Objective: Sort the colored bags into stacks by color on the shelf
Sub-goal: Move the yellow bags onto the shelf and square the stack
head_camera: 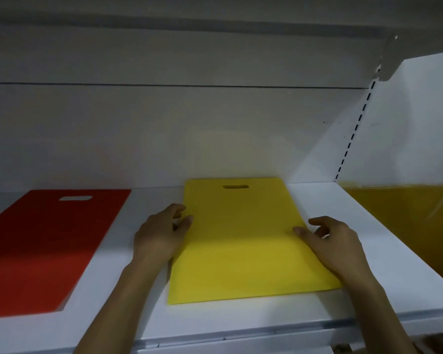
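Up on the white metal shelf (348,221) a flat yellow bag with a slot-shaped handle cut-out (241,241) lies roughly in the middle, its handle end towards the pale back wall (164,129) and its near end short of the shelf's front lip. The person has both bare hands at it, one on each long side. The left hand (161,236) rests on the shelf against the bag's left edge, fingers (179,209) loosely curled and close together, their tips touching that edge with the thumb just over it. The right hand (340,247) sits at the right edge, thumb tip laid on the yellow surface while the other fingers (317,222) arch, slightly spread, over the shelf just past the edge. Neither hand looks closed round the bag; whether any fingertip is tucked under it, I cannot tell.

Well apart to the left, a flat red bag with the same kind of handle slot (46,246) lies on the same shelf, angled a little and running out of sight at the left. At the right a glossy white side panel (414,118) stands beside a slotted upright (356,131), its lower part carrying a yellow sheen.
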Demonstrator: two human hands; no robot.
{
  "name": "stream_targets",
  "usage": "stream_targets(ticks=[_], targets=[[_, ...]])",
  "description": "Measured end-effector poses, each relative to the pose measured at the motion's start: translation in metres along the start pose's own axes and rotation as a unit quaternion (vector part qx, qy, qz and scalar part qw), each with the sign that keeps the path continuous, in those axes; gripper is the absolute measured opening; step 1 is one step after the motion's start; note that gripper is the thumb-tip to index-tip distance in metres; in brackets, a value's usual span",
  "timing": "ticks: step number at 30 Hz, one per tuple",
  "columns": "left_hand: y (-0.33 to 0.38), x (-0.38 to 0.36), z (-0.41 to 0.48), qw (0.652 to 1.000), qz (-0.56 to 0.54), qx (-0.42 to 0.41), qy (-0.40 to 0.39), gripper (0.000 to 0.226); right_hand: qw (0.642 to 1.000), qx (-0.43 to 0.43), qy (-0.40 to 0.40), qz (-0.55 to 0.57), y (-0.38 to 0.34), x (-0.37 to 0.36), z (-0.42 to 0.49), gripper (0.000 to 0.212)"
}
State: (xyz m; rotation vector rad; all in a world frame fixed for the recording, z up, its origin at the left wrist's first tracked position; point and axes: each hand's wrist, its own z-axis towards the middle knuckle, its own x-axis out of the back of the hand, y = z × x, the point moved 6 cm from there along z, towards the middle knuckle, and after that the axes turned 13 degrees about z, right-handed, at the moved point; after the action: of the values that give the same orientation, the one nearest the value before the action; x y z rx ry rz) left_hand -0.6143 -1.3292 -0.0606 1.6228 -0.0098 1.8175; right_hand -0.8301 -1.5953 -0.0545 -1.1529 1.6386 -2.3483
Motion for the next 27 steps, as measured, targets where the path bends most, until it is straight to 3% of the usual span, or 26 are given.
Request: stream_targets(ticks=[16,21,24,27], targets=[[0.014,-0.007,-0.004,1.000,-0.001,-0.017,0.008,0.036,0.998,0.003,-0.042,-0.045,0.007,-0.007,0.012,0.050],[0.004,0.001,-0.003,0.994,-0.101,0.018,0.041,0.034,0.999,0.003,-0.044,0.016,0.007,0.003,0.009,0.054],[-0.004,0.004,-0.008,0.976,-0.207,0.059,-0.014,0.045,0.996,-0.001,-0.061,0.065,0.006,0.015,0.003,0.060],[0.010,0.017,-0.030,0.981,-0.160,-0.029,-0.104,0.073,0.988,0.015,-0.128,0.090,-0.001,0.019,-0.015,0.072]])
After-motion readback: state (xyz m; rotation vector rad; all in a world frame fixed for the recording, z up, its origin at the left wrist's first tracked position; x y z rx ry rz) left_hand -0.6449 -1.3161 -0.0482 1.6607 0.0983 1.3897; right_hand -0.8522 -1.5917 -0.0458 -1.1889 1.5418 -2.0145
